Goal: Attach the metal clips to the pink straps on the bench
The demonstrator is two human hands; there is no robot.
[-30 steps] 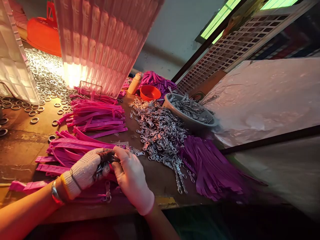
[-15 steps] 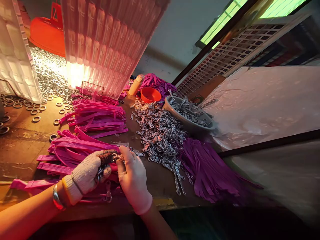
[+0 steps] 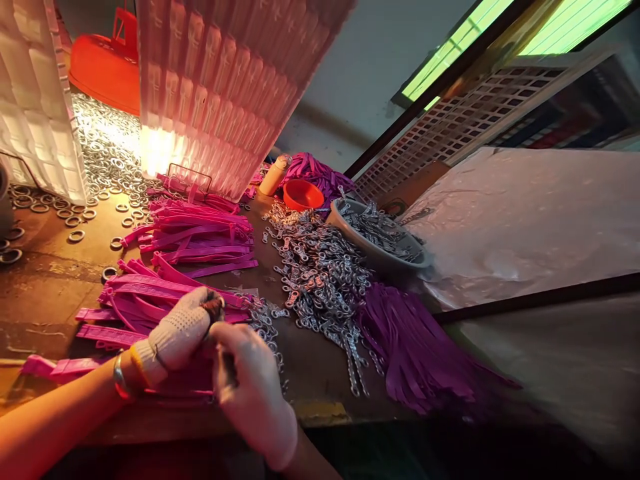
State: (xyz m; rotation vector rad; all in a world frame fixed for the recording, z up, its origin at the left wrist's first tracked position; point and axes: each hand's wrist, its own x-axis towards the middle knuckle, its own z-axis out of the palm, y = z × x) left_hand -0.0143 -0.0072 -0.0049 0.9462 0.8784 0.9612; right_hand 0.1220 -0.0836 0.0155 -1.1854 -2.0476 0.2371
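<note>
1. Your left hand (image 3: pixel 177 330), in a knit glove, is curled with its fingers (image 3: pixel 213 307) pressed together around a small dark metal piece; what exactly it pinches is too blurred to tell.
2. Your right hand (image 3: pixel 250 390) touches the left from the near side, its fingers (image 3: pixel 225 333) bent in toward the same spot (whether they grip anything, you cannot tell).
3. Both hands sit over the pink straps (image 3: pixel 150 297), which lie fanned on the surface (image 3: pixel 45 293) directly beneath and beyond your left fingers.
4. Just to the right of your fingers lies a heap of metal clasps (image 3: pixel 320 273), its nearest links almost touching your right hand.
5. Further right of that heap, a bundle of purple straps (image 3: pixel 425 347) spreads toward the surface edge.
6. Beyond the clasps stand a grey bowl (image 3: pixel 345 230) holding more metal parts and a small orange bowl (image 3: pixel 303 195).
7. Far to the left of your fingers, loose metal rings (image 3: pixel 75 217) scatter under a glowing lamp shade (image 3: pixel 220 93).
</note>
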